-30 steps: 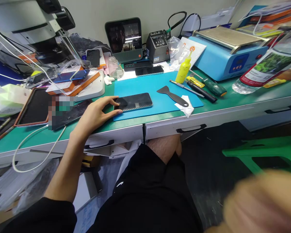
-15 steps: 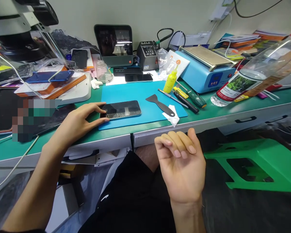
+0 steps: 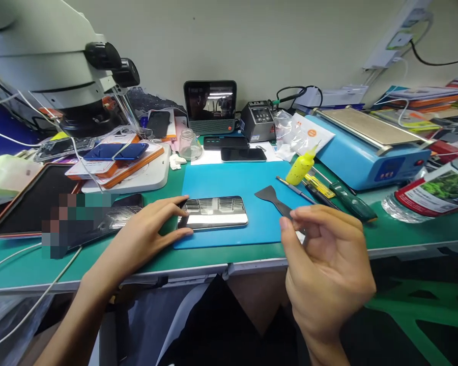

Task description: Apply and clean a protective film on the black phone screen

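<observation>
My left hand (image 3: 152,223) closes on the left end of a black-screened smartphone (image 3: 216,217), thumb along the near edge and fingers at the far one. The phone lies face up on a blue mat (image 3: 232,183), lights reflecting in its glass. Over the mat's front right corner is my right hand (image 3: 328,259), fingers curled and thumb near the index fingertip. The dark scraper (image 3: 269,195) has its blade on the mat; its handle runs behind my right fingertips. Whether they touch it, I cannot tell. A white tissue (image 3: 301,237) shows partly below the fingers.
Right of the mat lie a yellow bottle (image 3: 301,169), a pen-like tool (image 3: 293,188) and a green-handled screwdriver (image 3: 353,202). A blue heating-plate machine (image 3: 361,157) and a plastic bottle (image 3: 435,190) stand further right. A microscope (image 3: 80,76) overhangs the left; two phones lie behind the mat.
My right hand has risen from above my lap, turned over, and come to the scraper's handle end. My left hand stays on the phone. The view has tilted up and shifted left.
</observation>
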### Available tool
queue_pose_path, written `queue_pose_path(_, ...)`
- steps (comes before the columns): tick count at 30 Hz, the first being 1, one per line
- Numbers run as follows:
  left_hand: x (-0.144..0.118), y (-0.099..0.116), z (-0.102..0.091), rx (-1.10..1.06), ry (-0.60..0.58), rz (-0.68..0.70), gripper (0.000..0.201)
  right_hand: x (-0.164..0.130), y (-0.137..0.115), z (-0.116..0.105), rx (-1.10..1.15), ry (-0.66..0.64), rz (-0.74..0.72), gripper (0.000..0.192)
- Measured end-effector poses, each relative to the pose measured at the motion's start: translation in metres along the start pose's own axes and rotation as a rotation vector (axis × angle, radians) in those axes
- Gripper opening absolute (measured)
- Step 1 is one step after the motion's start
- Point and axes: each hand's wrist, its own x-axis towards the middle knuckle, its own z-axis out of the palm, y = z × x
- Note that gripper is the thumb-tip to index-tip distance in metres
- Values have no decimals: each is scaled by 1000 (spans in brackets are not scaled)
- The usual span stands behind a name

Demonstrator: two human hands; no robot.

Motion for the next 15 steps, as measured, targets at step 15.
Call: queue_pose_path(15, 0, 1, 5, 106, 10, -17, 78, 25, 45, 20, -249, -602, 33, 28)
